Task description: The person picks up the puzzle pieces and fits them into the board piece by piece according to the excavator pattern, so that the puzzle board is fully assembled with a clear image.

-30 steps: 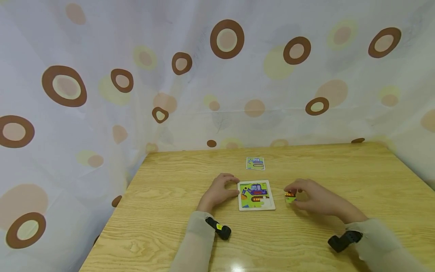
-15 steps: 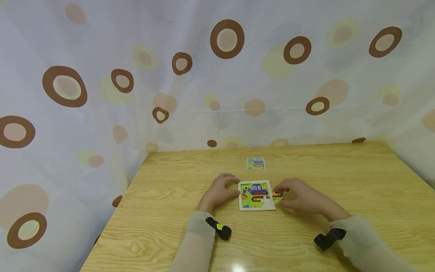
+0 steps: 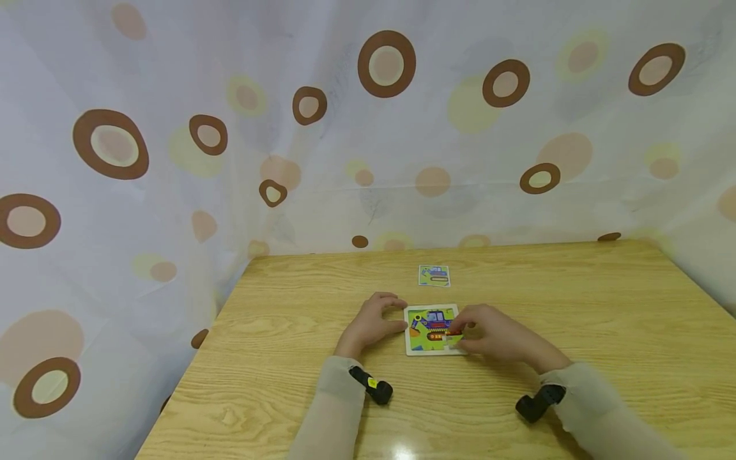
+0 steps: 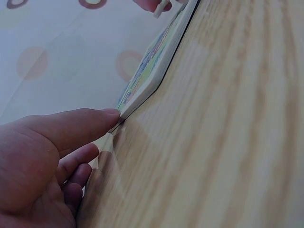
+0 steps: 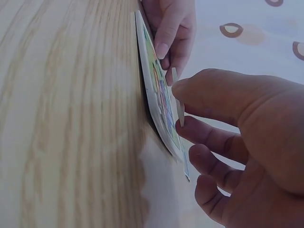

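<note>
A square jigsaw board [image 3: 409, 352] with a pale rim and a digger picture lies on the table in the head view. My left hand [image 3: 370, 328] rests at its left edge, thumb and fingers fairly straight; in the left wrist view the thumb tip [image 4: 110, 113] touches the rim. Over the board's lower right part, my right hand [image 3: 496, 337] pinches a puzzle piece. The right wrist view shows that puzzle piece [image 5: 180, 113] edge-on between thumb and fingertip, held just above the board. My right fingers hide part of the board in the head view.
A small card [image 3: 434, 275] with the same digger picture lies behind the board. The wooden table [image 3: 276, 358] meets a patterned cloth [image 3: 322, 153] at its back and sides.
My right hand has moved left with the puzzle piece, from beside the board to over its lower right part. My left hand has stayed at the board's left edge.
</note>
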{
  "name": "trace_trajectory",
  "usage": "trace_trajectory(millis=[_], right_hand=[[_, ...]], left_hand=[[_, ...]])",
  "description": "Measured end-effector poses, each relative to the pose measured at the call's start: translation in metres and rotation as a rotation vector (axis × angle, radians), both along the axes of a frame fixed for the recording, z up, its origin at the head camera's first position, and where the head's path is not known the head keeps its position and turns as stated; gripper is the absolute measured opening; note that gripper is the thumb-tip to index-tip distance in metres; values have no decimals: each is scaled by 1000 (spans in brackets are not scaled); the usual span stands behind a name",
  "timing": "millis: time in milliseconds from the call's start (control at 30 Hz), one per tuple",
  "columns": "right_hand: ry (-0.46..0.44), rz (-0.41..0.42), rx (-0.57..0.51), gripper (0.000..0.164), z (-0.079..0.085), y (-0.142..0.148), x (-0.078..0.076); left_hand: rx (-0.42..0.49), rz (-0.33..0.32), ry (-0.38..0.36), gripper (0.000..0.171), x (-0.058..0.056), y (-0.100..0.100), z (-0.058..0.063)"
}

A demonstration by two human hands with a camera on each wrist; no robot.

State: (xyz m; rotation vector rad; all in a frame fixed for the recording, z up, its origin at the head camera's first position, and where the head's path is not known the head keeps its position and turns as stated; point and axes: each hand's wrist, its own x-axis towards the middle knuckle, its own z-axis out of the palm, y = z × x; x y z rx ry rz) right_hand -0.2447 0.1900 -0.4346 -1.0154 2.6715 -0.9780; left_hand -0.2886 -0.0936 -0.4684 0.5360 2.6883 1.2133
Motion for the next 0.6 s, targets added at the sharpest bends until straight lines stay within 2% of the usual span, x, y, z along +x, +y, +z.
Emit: trace_trajectory(millis=[200,600], right_hand=[[1,19,-9,17,-6,-4,-3],[-2,2,33,14,-11,-9,-5]], left_hand=[[1,-3,2,39,1,0,1],[1,-5,4,39,0,0,1]])
